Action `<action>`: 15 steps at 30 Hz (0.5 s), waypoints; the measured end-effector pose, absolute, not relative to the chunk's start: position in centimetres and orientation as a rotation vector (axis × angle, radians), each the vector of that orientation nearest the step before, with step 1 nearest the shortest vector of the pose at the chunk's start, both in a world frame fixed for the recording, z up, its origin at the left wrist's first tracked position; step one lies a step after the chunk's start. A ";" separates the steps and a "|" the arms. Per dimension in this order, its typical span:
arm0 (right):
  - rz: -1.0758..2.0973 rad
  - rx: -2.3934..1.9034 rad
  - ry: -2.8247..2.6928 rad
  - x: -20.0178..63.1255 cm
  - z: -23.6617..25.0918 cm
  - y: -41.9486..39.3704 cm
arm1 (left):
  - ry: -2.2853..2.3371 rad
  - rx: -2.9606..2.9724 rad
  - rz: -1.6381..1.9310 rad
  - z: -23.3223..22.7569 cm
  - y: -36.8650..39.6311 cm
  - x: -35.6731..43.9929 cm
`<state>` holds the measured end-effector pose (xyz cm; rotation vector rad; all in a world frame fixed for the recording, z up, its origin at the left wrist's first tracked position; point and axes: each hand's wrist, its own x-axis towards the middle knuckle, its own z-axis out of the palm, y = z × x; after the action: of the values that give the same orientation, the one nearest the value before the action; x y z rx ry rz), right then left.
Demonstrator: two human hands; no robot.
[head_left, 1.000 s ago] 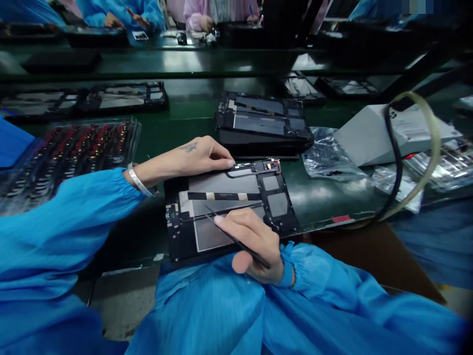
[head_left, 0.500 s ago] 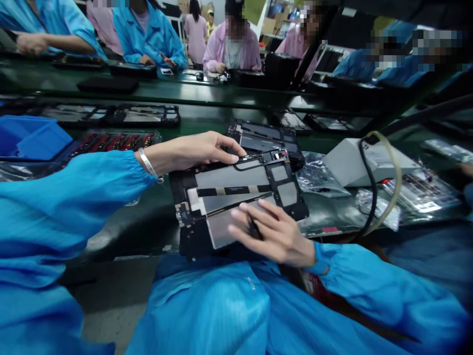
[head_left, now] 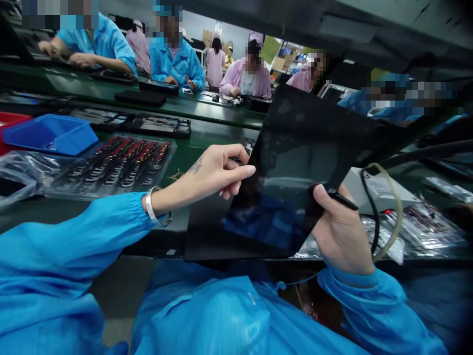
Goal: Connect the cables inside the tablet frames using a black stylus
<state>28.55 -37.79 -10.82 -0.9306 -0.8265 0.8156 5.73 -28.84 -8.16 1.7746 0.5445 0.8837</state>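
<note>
- A long green workbench [head_left: 207, 143] is seen running across the view, with a second green line behind it where several people in blue and pink coats are seated at work.
- A large dark tablet panel [head_left: 295, 177] is held tilted above the near edge of the bench, glossy face toward the camera, its upper right corner raised and its lower left corner lowest; blue sleeves are reflected in the glass.
- A clear plastic tray [head_left: 118, 165] of small red and black parts is laid on the bench to the left of the panel, well apart from it.
- A blue bin [head_left: 48, 133] is set behind and to the left of that tray.
- A pale grey box [head_left: 384, 192] is partly seen on the bench to the right, behind the panel, with a black cable [head_left: 371, 217] and a pale tube looped in front of it.
- Crinkled clear bags are spread on the bench at the right, beneath the cable loop.
- The left hand [head_left: 214, 175] is closed on the left edge of the panel, the forefinger laid out along the glass and the other fingers curled behind the edge; a silver bangle [head_left: 153, 212] is worn at the wrist.
- The right hand [head_left: 342, 234] is gripped on the lower right edge of the panel, thumb pressed on the face and the fingers hidden behind it.
- A thin black tool [head_left: 343, 199] is also pinched in the right hand, jutting out to the right just above the thumb.
</note>
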 end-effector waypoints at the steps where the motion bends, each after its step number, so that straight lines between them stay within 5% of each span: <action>1: 0.879 -0.941 -0.798 28.6 -10.8 -37.9 | 0.564 1.763 0.896 -8.3 -28.9 5.8; 15: 1.142 -1.033 -0.717 29.4 -12.0 -37.9 | 0.691 1.437 0.823 -10.6 -28.0 6.6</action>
<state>29.36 -37.87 -11.95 -1.0332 -0.7169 1.1423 6.64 -27.98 -10.58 1.4369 0.6906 0.8232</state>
